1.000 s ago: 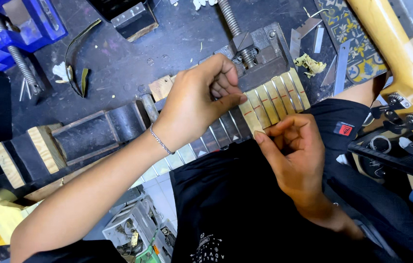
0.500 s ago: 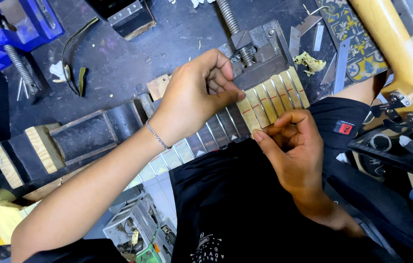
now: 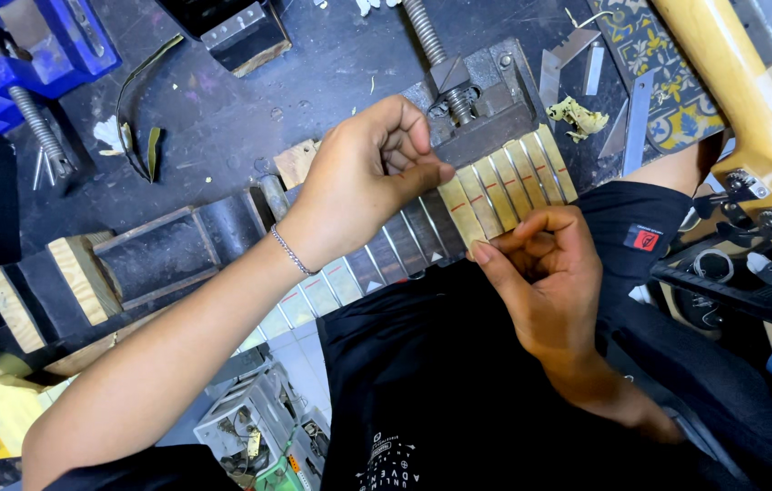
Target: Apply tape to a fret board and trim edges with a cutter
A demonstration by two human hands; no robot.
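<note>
A guitar neck's fretboard [image 3: 504, 186] lies across a vise [image 3: 472, 109] at the bench edge. Yellowish tape strips with red marks cover the spaces between its metal frets at the right end; the left part is bare dark wood. My left hand [image 3: 363, 177] rests on the fretboard's middle, thumb and fingertips pinched at the edge of a tape strip. My right hand [image 3: 545, 273] sits at the near edge of the fretboard, fingers curled and touching the taped part. Whether either hand holds anything small is hidden.
A blue vise [image 3: 31, 55] stands at the back left. A dark wooden clamp block [image 3: 131, 255] sits left of the hands. A yellow guitar headstock [image 3: 750, 118] with tuners lies at the right. Metal blades [image 3: 636, 123] and tape scraps [image 3: 577, 114] lie behind the fretboard.
My left hand's fingertips have shifted slightly along the fretboard and pinched tighter. My right hand has crept a little upward against the near edge.
</note>
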